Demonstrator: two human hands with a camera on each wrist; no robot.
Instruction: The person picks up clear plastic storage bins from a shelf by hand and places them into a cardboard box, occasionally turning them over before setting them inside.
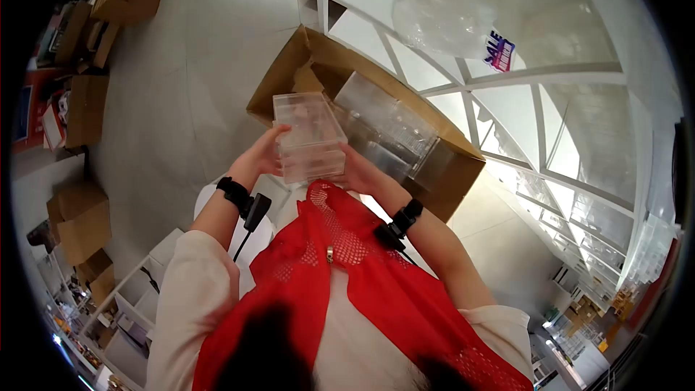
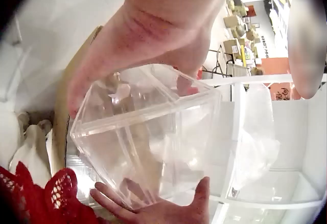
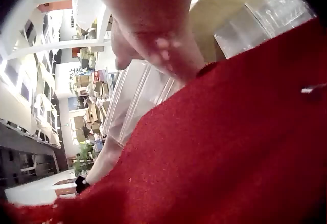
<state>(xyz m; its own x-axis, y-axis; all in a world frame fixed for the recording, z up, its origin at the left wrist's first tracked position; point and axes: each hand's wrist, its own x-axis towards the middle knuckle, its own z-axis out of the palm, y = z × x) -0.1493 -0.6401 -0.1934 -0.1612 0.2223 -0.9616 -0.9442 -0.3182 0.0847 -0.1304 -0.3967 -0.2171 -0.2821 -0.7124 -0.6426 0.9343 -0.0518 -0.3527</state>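
Clear box (image 1: 310, 134), long axis forward; left hand (image 1: 265, 152), right hand (image 1: 360, 172) holding.

Containers (image 1: 310, 134) between left hand (image 1: 265, 153) and right hand (image 1: 360, 172) | packs (image 1: 387, 117) — in carton (image 1: 452, 177) | shelving (image 1: 550, 75) — right of carton

The scarf (image 1: 398, 282) at lower centre of the head view is solid red with patches of open mesh; the sleeves (image 1: 192, 275) are cream. The boxes (image 1: 311, 130) are colourless and see-through, the carton (image 1: 456, 174) plain brown, the straps (image 1: 233, 192) black, the floor (image 1: 181, 51) grey, the shelves (image 1: 550, 76) white.
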